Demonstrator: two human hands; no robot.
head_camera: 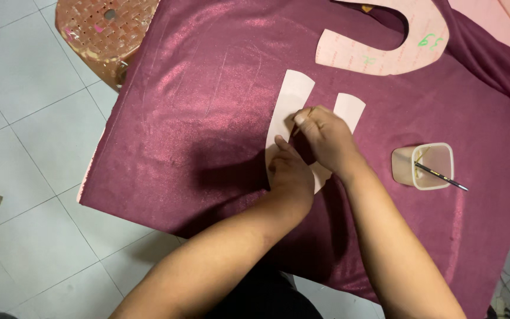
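Note:
A maroon shiny fabric [208, 118] covers the table. On it lies a pale U-shaped paper pattern [293, 88]. My left hand [290, 174] presses flat on the lower part of that pattern. My right hand [326, 139] is shut on a thin pencil-like marker [303, 120], whose tip rests at the pattern's inner edge. The bottom curve of the pattern is hidden under both hands.
A larger pink curved pattern piece [385, 44] lies at the far side of the fabric. A small clear plastic cup [426, 165] with a thin brush stands to the right. A perforated plastic stool [104, 29] is at the top left, over a white tiled floor [25, 147].

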